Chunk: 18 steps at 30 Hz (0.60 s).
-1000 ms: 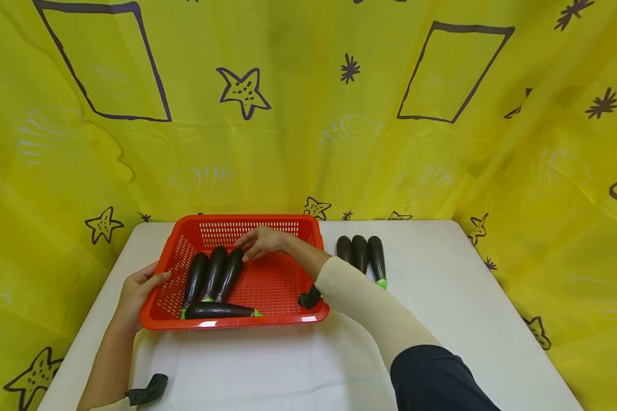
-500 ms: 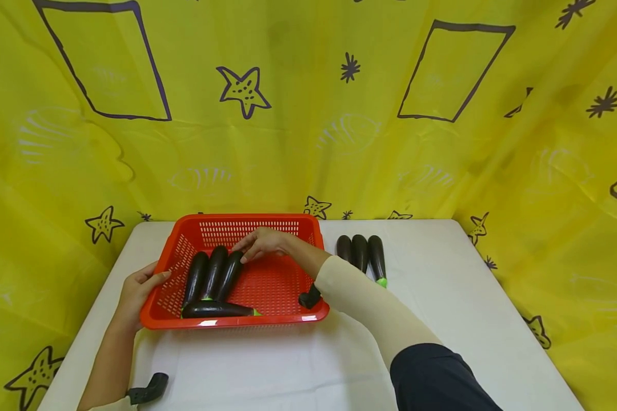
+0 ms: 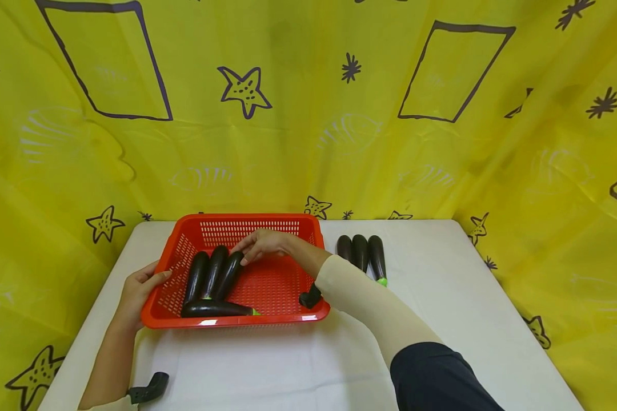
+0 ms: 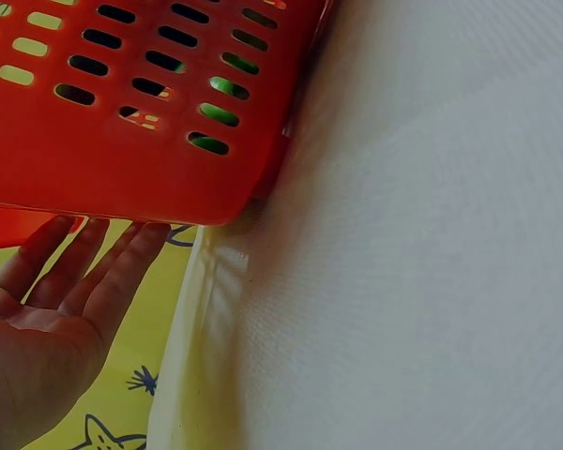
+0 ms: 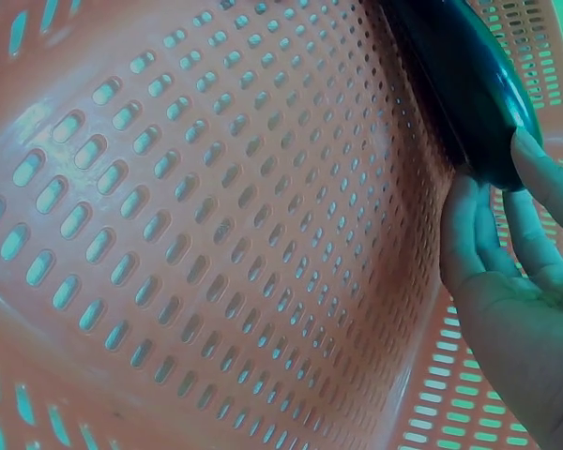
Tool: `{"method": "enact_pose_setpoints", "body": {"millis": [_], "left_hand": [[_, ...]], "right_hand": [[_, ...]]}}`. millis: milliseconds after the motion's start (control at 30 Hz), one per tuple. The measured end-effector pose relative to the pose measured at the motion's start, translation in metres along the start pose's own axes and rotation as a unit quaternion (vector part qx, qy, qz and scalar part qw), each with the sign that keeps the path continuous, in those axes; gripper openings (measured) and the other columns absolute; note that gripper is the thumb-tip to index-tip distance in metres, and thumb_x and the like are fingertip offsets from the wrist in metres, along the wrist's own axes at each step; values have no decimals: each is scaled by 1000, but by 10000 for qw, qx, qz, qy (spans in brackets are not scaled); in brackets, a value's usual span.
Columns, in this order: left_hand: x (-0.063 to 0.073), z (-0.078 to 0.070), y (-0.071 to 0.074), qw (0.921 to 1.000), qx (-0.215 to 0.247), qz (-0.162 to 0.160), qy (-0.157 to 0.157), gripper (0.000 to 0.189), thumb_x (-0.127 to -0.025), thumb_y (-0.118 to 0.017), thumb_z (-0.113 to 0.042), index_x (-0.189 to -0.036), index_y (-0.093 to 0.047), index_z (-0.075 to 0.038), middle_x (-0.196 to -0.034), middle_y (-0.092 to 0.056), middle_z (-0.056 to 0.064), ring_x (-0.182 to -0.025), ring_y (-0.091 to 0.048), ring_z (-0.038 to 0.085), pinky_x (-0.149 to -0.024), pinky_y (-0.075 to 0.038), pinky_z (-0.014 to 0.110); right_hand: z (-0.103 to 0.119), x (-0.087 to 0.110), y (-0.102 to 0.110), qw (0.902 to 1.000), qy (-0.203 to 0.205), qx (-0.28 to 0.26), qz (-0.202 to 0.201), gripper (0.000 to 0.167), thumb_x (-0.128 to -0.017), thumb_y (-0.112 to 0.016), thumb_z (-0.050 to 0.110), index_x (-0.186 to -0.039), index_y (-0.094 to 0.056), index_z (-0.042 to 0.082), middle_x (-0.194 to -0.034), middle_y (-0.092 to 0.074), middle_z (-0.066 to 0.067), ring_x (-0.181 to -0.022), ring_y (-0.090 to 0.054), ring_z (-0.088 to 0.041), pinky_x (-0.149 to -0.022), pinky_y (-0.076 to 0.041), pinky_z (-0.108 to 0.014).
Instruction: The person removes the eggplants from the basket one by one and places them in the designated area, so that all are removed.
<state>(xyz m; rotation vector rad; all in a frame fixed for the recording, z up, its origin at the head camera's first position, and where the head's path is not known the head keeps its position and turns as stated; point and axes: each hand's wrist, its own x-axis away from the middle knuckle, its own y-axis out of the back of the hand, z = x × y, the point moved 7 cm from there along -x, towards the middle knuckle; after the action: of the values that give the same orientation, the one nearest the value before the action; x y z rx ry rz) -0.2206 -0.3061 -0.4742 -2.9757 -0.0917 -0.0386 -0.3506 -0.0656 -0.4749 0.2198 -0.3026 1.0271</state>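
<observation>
A red plastic basket (image 3: 288,288) with slotted walls holds dark eggplants. Three of them lie side by side at its left, and another eggplant (image 3: 217,309) lies crosswise along the front wall. My right hand (image 3: 265,244) pinches the rounded far end of the rightmost eggplant (image 3: 228,278) of the three. In the right wrist view, the thumb rests on top of that eggplant (image 5: 479,84) and the fingers are under its end. My left hand (image 3: 136,297) grips the basket's left rim, thumb over the edge; in the left wrist view its fingers (image 4: 122,272) touch the rim from outside.
Three more eggplants (image 3: 360,251) lie on the white table (image 3: 442,308) right of the basket, partly hidden by my right forearm. A yellow patterned curtain (image 3: 298,142) hangs behind and at both sides. Black wrist mounts (image 3: 151,388) sit on both arms.
My right hand has closed from just above the rightmost eggplant onto its far end. The crosswise eggplant has shifted slightly left. My left hand stays on the rim.
</observation>
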Motion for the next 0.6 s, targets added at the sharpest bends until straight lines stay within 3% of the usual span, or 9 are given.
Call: {"method": "enact_pose_setpoints", "body": {"millis": [600], "left_hand": [[0, 2, 1, 9998, -148, -59, 138, 29, -107, -59, -10, -122, -73, -29, -106, -73, -8, -88, -74, 12, -73, -64, 30]], "right_hand": [[2, 4, -4, 9973, 51, -516, 521, 45, -99, -58, -17, -143, -54, -13, -110, -73, -9, -102, -69, -20, -105, -54, -42]]}}
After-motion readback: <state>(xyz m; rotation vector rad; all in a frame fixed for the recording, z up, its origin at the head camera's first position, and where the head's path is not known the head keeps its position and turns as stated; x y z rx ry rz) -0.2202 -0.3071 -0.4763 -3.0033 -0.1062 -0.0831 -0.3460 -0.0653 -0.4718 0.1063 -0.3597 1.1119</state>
